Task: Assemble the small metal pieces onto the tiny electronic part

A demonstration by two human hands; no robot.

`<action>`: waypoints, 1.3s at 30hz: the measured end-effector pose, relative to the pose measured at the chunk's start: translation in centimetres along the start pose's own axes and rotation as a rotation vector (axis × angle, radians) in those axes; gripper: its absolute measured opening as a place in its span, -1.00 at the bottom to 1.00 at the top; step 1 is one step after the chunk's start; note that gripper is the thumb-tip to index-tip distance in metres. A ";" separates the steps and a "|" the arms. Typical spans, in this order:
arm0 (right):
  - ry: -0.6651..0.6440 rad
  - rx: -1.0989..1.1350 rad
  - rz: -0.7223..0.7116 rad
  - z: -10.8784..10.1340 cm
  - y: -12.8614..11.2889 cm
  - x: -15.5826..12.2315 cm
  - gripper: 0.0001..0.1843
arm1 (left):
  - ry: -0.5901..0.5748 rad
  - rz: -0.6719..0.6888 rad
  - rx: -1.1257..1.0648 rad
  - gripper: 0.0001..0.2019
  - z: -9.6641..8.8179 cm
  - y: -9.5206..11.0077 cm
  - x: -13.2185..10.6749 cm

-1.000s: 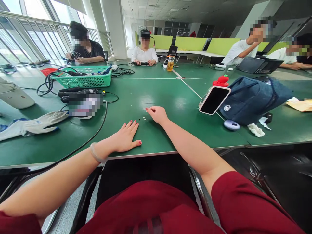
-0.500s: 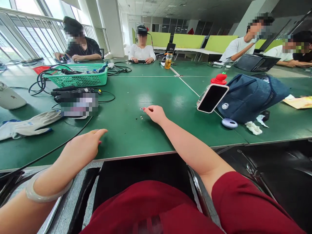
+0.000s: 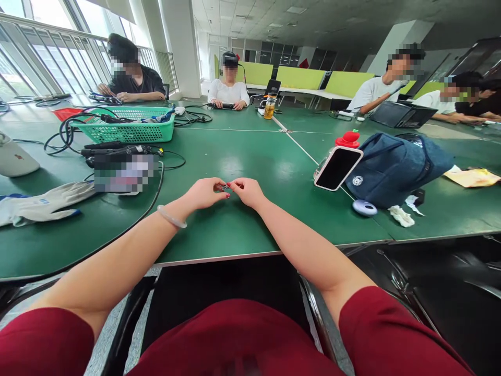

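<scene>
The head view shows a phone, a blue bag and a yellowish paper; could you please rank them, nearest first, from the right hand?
1. Phone, right of the right hand
2. Blue bag, right of phone
3. Yellowish paper, farthest right

Piece between fingers too small to tell, glove cropped, container cropped
</scene>
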State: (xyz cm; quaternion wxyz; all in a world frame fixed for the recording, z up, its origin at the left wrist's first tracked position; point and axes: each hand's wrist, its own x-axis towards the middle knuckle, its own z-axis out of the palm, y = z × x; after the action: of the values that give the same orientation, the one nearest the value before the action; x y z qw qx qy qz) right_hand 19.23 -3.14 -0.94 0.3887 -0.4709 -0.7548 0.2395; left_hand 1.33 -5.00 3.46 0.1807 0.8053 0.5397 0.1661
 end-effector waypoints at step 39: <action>-0.097 -0.104 0.051 0.7 -0.5 -0.3 -0.59 | 0.249 0.293 0.236 -0.75 1.4 -2.0 -0.7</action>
State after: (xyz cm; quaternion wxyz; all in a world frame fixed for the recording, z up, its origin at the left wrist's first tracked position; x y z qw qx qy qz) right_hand 18.48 -3.64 -1.15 0.3204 -0.4976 -0.7719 0.2323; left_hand 0.13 -5.07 1.30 -0.0087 0.8640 0.4505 0.2244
